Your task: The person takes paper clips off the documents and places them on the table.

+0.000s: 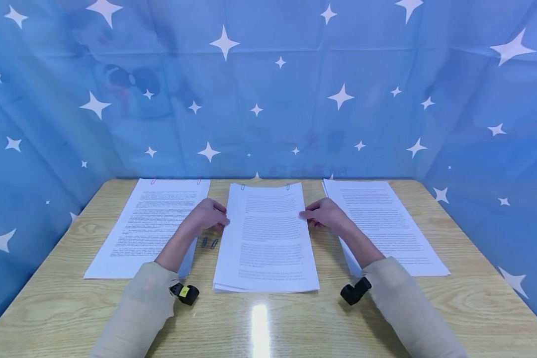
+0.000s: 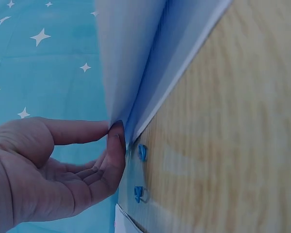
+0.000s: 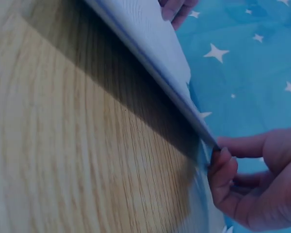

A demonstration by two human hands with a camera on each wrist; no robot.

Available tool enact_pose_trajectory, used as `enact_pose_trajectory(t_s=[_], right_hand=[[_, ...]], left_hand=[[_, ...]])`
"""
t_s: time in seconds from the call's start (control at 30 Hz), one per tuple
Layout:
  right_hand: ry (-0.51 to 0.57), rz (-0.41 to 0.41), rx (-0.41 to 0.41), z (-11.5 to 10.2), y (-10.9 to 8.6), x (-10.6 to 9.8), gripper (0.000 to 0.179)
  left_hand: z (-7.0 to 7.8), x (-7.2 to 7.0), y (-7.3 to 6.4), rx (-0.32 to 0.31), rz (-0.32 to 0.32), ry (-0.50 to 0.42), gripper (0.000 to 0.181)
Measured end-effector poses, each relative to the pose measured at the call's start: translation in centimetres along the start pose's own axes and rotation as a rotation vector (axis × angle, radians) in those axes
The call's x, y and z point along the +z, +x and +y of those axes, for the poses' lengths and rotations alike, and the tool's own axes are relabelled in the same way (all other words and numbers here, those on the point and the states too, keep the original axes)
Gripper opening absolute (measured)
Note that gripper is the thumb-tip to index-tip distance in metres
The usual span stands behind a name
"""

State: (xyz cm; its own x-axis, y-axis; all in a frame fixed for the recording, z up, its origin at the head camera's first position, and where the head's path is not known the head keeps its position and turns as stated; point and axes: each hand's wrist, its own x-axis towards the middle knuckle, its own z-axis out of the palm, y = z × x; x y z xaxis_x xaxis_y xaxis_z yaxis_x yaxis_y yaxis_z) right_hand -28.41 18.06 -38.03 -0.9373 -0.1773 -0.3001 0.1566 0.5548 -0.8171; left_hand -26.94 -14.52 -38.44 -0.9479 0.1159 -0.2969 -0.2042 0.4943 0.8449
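A stack of printed sheets (image 1: 268, 243) is in the middle of the head view, with two green paper clips (image 1: 288, 187) on its top edge. My left hand (image 1: 209, 215) pinches its left edge between thumb and fingers. On the opposite side my right hand (image 1: 325, 214) pinches the right edge. The right wrist view shows the sheets (image 3: 150, 53) tilted above the table, with a shadow beneath. Seen from the left wrist, the sheets (image 2: 123, 58) part into layers near my fingertips. Two blue paper clips (image 1: 214, 243) lie on the table below my left hand.
Another printed stack (image 1: 147, 228) with two red paper clips (image 1: 153, 181) lies to the left, partly under my left forearm. A third stack (image 1: 385, 228) lies to the right, its sheets slightly uneven. Behind the wooden table (image 1: 232, 328) hangs a blue star-patterned curtain (image 1: 268, 124).
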Motion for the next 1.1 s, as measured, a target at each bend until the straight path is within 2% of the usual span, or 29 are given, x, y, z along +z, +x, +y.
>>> enact_pose_trajectory(t_s=[0.1,0.23,0.47,0.73,0.93,1.1], right_hand=[[-0.004,-0.012,-0.019,0.0,-0.1,0.1,0.027],[0.001,-0.005,-0.063,0.2,-0.3,0.2,0.027],[-0.027,0.039,-0.223,0.6,-1.3,-0.1,0.026],[0.068,0.075,-0.336,1.2,-1.7,-1.2,0.026],[0.109,0.091,-0.382,1.3,-2.3,-1.6,0.026],[0.096,0.097,-0.408,1.3,-2.9,-1.8,0.027]], left_hand=[[-0.2,0.1,0.0,0.027,-0.009,0.007,0.041],[-0.2,0.1,-0.2,0.052,-0.008,0.002,0.037],[0.0,0.1,-0.8,0.105,0.006,-0.006,0.033],[0.0,-0.1,-1.7,0.143,0.05,-0.057,0.038],[0.3,0.0,-2.2,0.196,0.071,-0.077,0.045],[0.9,0.4,-2.6,0.251,0.069,-0.103,0.033]])
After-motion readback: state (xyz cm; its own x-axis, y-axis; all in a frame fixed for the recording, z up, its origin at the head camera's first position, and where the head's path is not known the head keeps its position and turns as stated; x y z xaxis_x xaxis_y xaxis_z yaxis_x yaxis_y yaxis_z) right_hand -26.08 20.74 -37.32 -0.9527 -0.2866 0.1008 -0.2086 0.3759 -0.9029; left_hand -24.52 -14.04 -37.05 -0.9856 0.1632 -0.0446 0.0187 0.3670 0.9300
